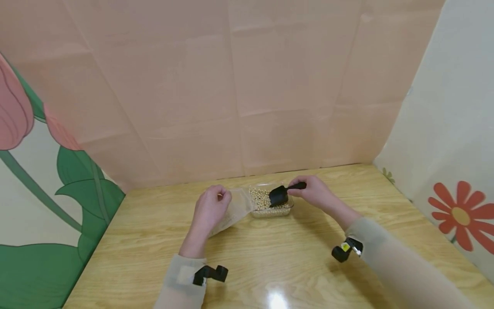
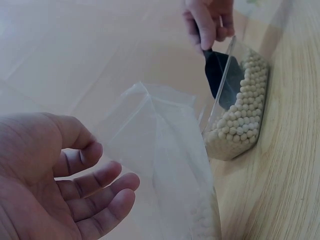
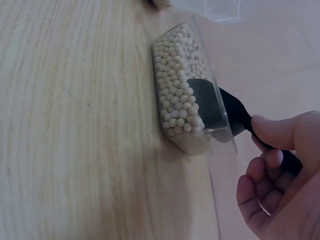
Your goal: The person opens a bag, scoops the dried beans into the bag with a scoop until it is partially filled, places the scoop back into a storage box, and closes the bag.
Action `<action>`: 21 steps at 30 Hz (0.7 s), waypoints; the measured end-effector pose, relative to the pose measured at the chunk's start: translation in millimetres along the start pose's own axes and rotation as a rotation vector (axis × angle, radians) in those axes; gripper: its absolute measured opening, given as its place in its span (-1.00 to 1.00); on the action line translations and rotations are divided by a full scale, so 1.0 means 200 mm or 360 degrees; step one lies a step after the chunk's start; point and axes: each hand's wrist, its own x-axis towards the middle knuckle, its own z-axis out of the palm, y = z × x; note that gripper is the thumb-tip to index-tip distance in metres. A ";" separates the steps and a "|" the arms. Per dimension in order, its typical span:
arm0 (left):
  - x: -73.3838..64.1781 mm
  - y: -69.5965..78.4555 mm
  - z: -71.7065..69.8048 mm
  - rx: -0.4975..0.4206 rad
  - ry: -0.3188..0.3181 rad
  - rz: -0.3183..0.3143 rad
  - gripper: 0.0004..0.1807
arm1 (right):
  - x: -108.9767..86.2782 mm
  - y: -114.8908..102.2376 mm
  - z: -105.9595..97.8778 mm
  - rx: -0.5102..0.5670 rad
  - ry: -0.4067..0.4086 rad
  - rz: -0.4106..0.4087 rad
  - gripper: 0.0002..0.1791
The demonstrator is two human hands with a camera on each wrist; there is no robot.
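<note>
Currently, the right hand (image 1: 311, 191) has its grip on the handle of a black scoop (image 1: 278, 196), thumb pressed against the fingers. The scoop's blade sits inside a clear box (image 1: 271, 213) toward the far side of the desk (image 1: 247, 257), its tip among pale round beads (image 1: 259, 197), the handle rising to the right over the rim. Beads fill much of the box, heaped unevenly.

To the left, the left hand (image 1: 210, 207) pinches a clear bag (image 1: 238, 204) between thumb and forefinger, the other fingers loosely bent. The bag slopes down rightward to the box's left end; whether they touch, I cannot tell. Beyond the desk hangs a creased pink sheet (image 1: 185, 86); a red flower (image 1: 461, 216) marks the right wall (image 1: 436, 128).
</note>
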 end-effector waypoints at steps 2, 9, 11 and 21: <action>0.00 0.00 0.00 -0.0003 -0.0005 -0.0007 -0.80 | 0.00 0.01 0.01 0.0047 0.0005 0.0013 -0.69; 0.00 -0.01 0.00 -0.0014 -0.0021 -0.0024 -0.80 | -0.01 0.02 0.08 0.0165 0.0030 0.0040 -0.66; -0.01 -0.01 0.00 -0.0024 -0.0027 -0.0017 -0.80 | -0.02 0.02 0.09 0.0180 0.0044 0.0059 -0.67; 0.00 0.00 0.00 -0.0047 -0.0052 -0.0017 -0.79 | -0.03 0.05 0.15 0.0388 0.0016 0.0210 -0.58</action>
